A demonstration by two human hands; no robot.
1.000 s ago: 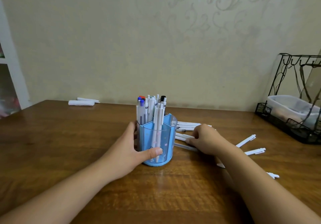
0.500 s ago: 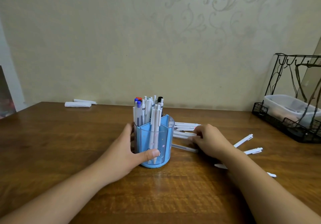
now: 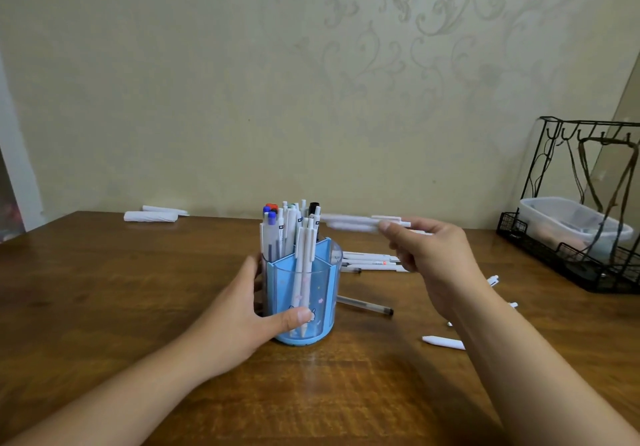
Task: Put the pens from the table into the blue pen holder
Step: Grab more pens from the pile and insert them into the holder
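Head view: the translucent blue plastic pen holder (image 3: 304,300) is steadied on the wooden bench (image 3: 138,290) by the left hand (image 3: 242,310) curled round it. White plastic pens (image 3: 353,223) are pinched level in the right hand's (image 3: 433,255) grip, just right of the holder's top. They should be tipped upright and lowered into a freer compartment. Loose pens (image 3: 372,258) lie right of the holder.

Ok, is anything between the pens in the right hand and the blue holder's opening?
Nothing visible blocks open air between the held pens in the right hand and the blue pen holder. The pens already standing crowd the rear compartments; the right compartment looks free. The left hand grips the holder's side.
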